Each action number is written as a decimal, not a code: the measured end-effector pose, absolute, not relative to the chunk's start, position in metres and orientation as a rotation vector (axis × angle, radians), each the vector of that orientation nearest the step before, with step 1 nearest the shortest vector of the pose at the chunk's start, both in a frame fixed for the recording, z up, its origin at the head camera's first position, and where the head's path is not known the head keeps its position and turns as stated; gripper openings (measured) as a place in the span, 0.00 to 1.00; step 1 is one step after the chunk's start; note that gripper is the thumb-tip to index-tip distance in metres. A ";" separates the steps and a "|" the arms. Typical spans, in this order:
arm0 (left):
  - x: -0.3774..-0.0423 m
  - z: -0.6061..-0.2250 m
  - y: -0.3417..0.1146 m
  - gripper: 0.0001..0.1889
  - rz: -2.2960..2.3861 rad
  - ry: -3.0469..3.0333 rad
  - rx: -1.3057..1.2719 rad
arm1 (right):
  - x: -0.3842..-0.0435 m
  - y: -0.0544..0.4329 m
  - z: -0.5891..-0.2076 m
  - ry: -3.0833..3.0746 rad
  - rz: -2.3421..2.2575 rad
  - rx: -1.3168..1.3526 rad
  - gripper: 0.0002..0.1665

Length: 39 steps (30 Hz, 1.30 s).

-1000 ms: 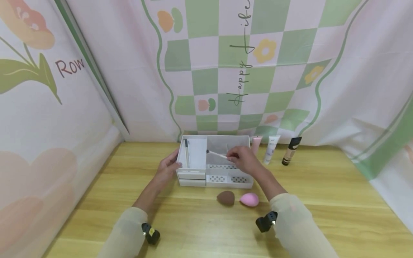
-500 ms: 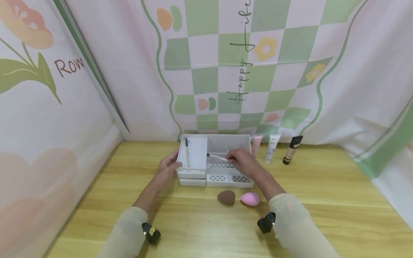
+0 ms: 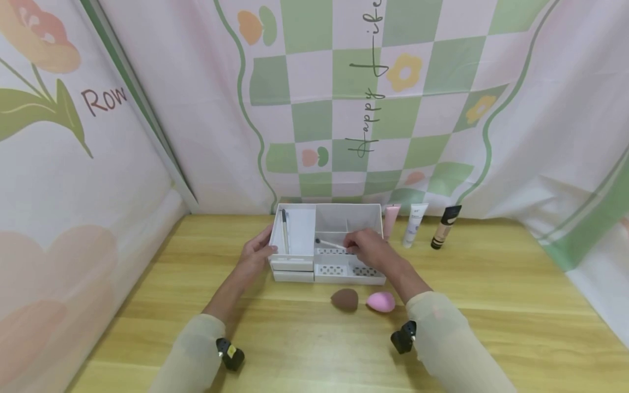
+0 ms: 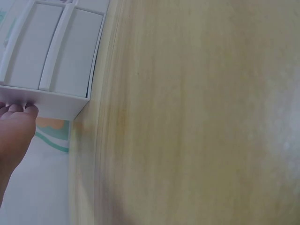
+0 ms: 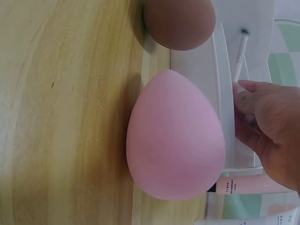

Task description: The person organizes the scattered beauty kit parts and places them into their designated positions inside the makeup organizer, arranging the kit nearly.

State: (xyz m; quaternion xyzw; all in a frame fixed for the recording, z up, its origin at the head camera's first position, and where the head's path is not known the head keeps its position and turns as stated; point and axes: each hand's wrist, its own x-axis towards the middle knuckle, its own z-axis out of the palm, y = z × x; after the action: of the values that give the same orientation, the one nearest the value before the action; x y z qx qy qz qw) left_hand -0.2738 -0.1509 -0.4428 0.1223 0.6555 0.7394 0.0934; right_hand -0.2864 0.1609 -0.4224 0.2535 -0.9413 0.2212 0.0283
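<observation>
A white organizer box [image 3: 297, 229] with compartments and small drawers stands against the back curtain. My left hand [image 3: 256, 254] holds its left side, thumb over the front edge; in the left wrist view the fingertips meet the side wall beside the drawers [image 4: 75, 51]. My right hand [image 3: 368, 248] pinches a makeup brush [image 3: 330, 243] with a white handle and dark tip, which lies low over the right-hand compartments, tip pointing left. Another brush [image 3: 285, 232] lies in the left compartment. In the right wrist view, thumb and fingers close on the handle of the held brush [image 5: 241, 56].
A brown makeup sponge [image 3: 345, 300] and a pink makeup sponge [image 3: 381, 302] lie on the wooden table [image 3: 304, 349] before the box. To its right stand a pink tube [image 3: 391, 221], a white tube [image 3: 415, 225] and a black-capped beige tube [image 3: 445, 227]. A patterned curtain [image 3: 314, 109] hangs behind.
My right hand has lowered slightly with the brush, which now sits deeper over the compartments. My left hand stays at the box's side.
</observation>
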 end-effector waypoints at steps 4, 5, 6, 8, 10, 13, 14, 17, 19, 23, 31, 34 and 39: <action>-0.274 -0.443 -0.151 0.36 2.194 1.952 0.359 | -0.290 0.160 -0.425 -2.898 0.628 0.824 0.06; -0.274 -0.443 -0.151 0.36 2.195 1.954 0.358 | -0.290 0.160 -0.425 -2.899 0.621 0.829 0.06; -0.274 -0.443 -0.151 0.36 2.194 1.957 0.359 | -0.291 0.160 -0.426 -2.898 0.612 0.837 0.07; -0.274 -0.443 -0.151 0.36 2.193 1.959 0.365 | -0.291 0.159 -0.425 -2.900 0.602 0.846 0.07; -0.274 -0.443 -0.151 0.36 2.190 1.964 0.367 | -0.291 0.159 -0.424 -2.903 0.602 0.856 0.08; -0.275 -0.445 -0.152 0.36 2.182 1.972 0.371 | -0.293 0.158 -0.423 -2.899 0.586 0.886 0.08; -0.275 -0.446 -0.152 0.36 2.181 1.972 0.368 | -0.293 0.158 -0.423 -2.901 0.580 0.894 0.08; -0.275 -0.447 -0.153 0.36 2.181 1.962 0.375 | -0.295 0.158 -0.423 -2.905 0.542 0.917 0.08; -0.275 -0.447 -0.153 0.37 2.186 1.954 0.374 | -0.297 0.159 -0.423 -2.908 0.524 0.928 0.08; -0.275 -0.447 -0.153 0.37 2.185 1.953 0.381 | -0.298 0.159 -0.423 -2.925 0.528 0.924 0.09; -0.274 -0.445 -0.153 0.37 2.192 1.945 0.408 | -0.299 0.161 -0.423 -2.945 0.559 0.905 0.09; -0.275 -0.445 -0.153 0.37 2.189 1.944 0.430 | -0.299 0.161 -0.423 -2.948 0.572 0.901 0.09; -0.275 -0.446 -0.153 0.37 2.197 1.936 0.428 | -0.299 0.162 -0.425 -2.933 0.569 0.903 0.07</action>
State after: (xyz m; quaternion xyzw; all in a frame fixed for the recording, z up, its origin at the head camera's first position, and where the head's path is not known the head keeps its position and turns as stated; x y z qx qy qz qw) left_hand -0.2749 -0.1531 -0.4458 0.1442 0.6515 0.7392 0.0910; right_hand -0.2990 0.1618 -0.4251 0.2893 -0.9397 0.1823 0.0100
